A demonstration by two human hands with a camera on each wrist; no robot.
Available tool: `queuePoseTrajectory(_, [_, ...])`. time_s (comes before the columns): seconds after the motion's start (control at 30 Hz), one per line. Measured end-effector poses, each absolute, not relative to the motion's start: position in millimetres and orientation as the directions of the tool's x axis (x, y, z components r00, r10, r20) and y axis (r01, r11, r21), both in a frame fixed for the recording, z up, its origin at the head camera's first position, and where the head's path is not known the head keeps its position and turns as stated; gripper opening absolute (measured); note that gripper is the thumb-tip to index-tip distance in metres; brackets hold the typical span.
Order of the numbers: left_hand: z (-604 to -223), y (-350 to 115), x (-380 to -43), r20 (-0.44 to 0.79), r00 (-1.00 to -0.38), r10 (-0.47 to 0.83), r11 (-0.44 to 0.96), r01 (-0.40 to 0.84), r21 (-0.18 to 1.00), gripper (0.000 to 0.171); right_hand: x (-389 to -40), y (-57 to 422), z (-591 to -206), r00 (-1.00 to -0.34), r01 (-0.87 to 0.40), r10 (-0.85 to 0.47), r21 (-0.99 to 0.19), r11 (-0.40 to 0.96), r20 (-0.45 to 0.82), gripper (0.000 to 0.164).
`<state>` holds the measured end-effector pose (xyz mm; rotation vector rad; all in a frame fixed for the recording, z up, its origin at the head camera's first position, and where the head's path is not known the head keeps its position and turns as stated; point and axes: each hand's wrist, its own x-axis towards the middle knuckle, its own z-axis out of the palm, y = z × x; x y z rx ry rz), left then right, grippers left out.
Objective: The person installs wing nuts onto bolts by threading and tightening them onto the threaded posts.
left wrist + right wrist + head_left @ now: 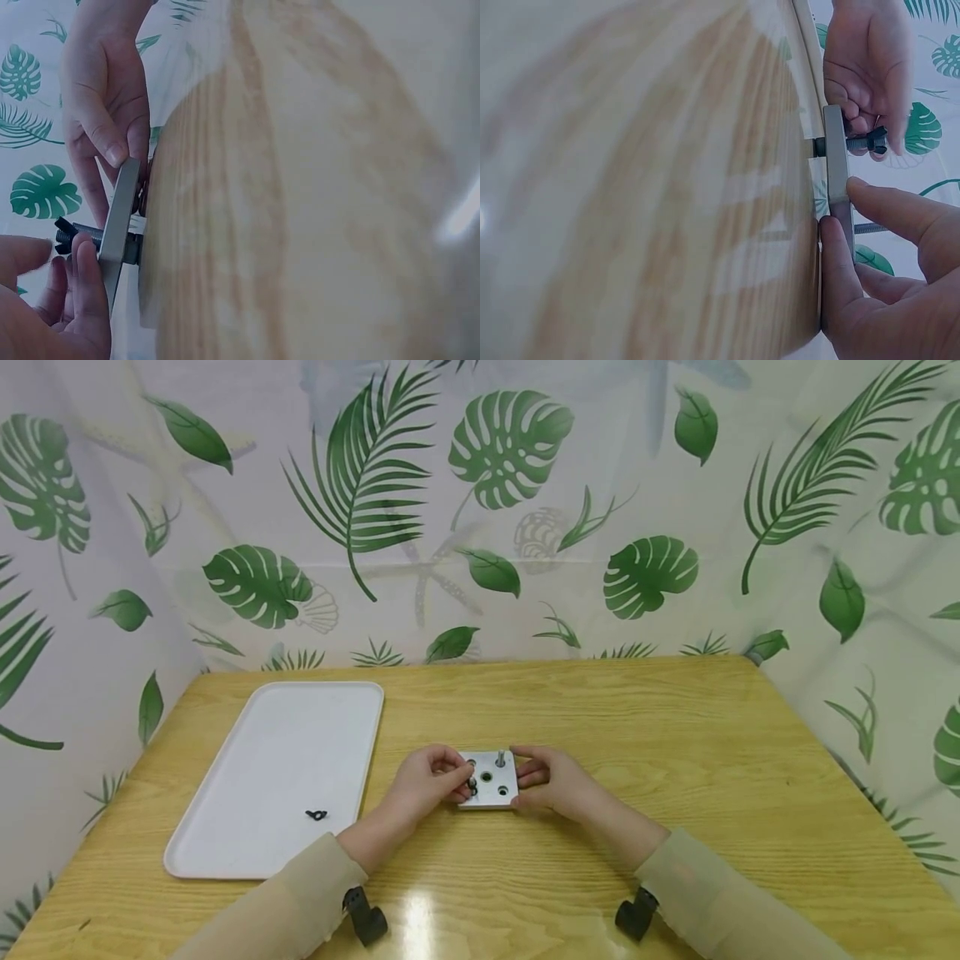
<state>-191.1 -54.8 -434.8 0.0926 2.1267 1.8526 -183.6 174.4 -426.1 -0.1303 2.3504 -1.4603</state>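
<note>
A square silver metal plate [493, 779] with several holes lies raised just over the table between both hands. My left hand [431, 783] is at its left side, thumb and fingers pinching a black wing nut [66, 235]. This wing nut sits on the threaded end of a bolt [857, 143] that stands up through the plate, with its dark head underneath. At the plate's right edge, my right hand [557, 783] grips it between thumb and fingers. A second bolt [500, 758] rises bare from the far right hole.
Left of the hands, a white tray [300, 727] lies on the wooden table [637, 718]. Another black wing nut [317, 815] rests on the tray near its right edge. Leaf-patterned cloth [420, 527] hangs behind the table and along its sides.
</note>
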Motion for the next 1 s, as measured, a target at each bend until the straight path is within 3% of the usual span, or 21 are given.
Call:
queuePoseTrajectory(0.27, [-432.5,-55.5,-187.3,-0.196,-0.943,0.267,0.292,-0.115,0.95,0.022,-180.9,174.8,-427.1,-0.925,0.114,-0.273,-0.878,0.465,-0.265,0.082])
queuePoseTrajectory(0.5, [-431.0,-59.7,-187.8,-0.164,-0.935,0.314,0.306,-0.064,0.95,0.021,-182.6,174.8,-425.1,-0.927,0.091,-0.282,-0.876,0.473,-0.248,0.083])
queuePoseTrajectory(1.0, [-433.1,-57.7,-189.6,-0.215,-0.932,0.291,0.234,-0.149,0.961,0.019,-183.5,172.9,-424.5,-0.924,0.113,-0.272,-0.872,0.476,-0.268,0.081])
